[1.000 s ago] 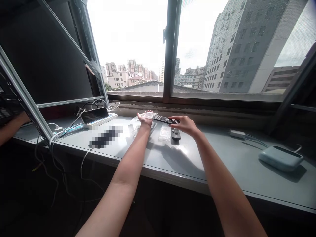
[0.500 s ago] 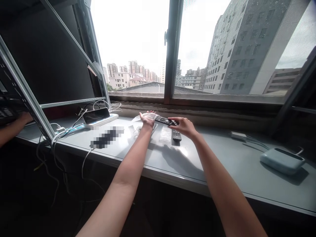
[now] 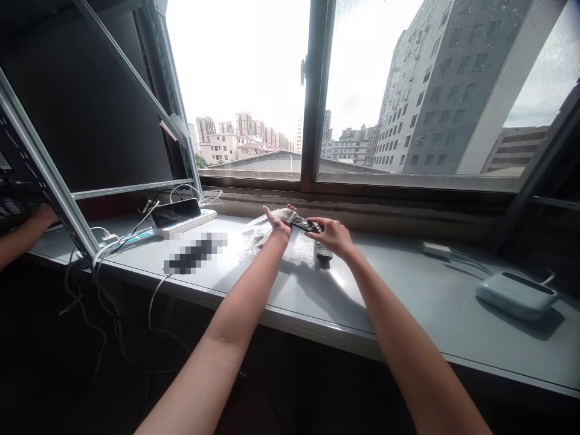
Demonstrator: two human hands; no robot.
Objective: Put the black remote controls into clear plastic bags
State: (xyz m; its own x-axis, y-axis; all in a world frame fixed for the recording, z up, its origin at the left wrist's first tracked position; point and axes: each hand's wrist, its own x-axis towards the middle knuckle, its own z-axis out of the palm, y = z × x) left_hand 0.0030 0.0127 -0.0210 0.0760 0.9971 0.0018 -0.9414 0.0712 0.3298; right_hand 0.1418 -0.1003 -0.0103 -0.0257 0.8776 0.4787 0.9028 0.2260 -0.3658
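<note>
Seen from the head camera, two bare forearms reach across a pale desk (image 3: 408, 314) toward a window (image 3: 315, 90). The left hand (image 3: 278, 226) is turned palm up, its thumb apart from the other fingers, with a clear plastic bag (image 3: 284, 213) lying over it; whether the fingers grip the bag cannot be told. The right hand (image 3: 335, 235) is clamped on a black remote control (image 3: 299, 222), fingertips pinching its right end. The remote is raised above the desk between the hands, buttons up, its left end meeting the left hand and the bag. The step in hand looks like working remote and bag together; whether the remote is going in or coming out is not clear. The next move seems to call for a steady left palm, a firm right pinch, and the remote kept in line with the thin plastic. Below the right hand lies a second remote (image 3: 324, 253), with a flat clear packet (image 3: 303, 250) just left of it. More crumpled plastic (image 3: 254, 241) is on the desk left of the left wrist. Farther left, a phone (image 3: 176, 211) leans near cables; at the far right sits a blue-grey case (image 3: 516, 296). Another person's arm (image 3: 22, 238) shows at the left edge.
</note>
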